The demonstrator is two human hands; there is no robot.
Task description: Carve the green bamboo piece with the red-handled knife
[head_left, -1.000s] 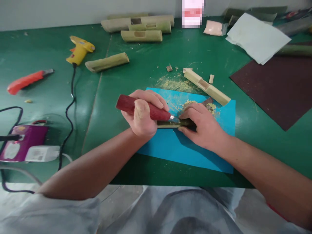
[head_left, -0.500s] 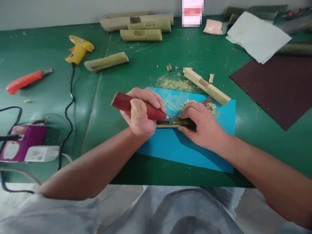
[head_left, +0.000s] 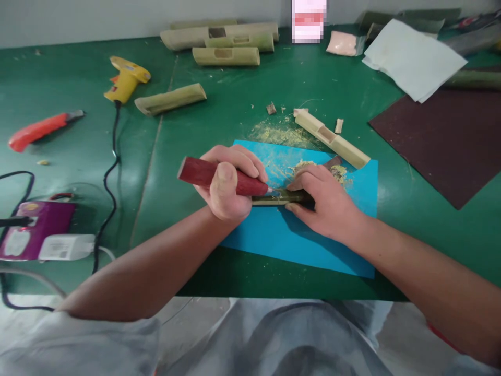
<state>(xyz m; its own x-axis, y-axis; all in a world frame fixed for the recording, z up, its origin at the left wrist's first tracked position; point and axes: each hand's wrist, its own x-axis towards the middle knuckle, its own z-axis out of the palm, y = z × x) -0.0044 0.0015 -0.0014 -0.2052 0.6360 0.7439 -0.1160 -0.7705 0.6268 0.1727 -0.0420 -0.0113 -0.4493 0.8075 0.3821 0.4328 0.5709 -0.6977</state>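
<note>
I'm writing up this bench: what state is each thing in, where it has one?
Left hand, closed around carving tool
Right hand, gripping green bamboo piece
Carving tool, held at a slant
Green bamboo piece, held over blue sheet
Blue sheet, flat, strewn with shavings
Pale bamboo piece near right hand, notched
Yellow glue gun, on its side, corded
Purple power strip, red light lit

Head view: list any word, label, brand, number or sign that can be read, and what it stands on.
No text is readable.
White adapter: printed label, too small and blurred to read.
Yellow glue gun: small mark on its body, too small to read.
Purple box: any markings illegible.
Pink-and-white panel at the top edge: pixelated, nothing readable.
</note>
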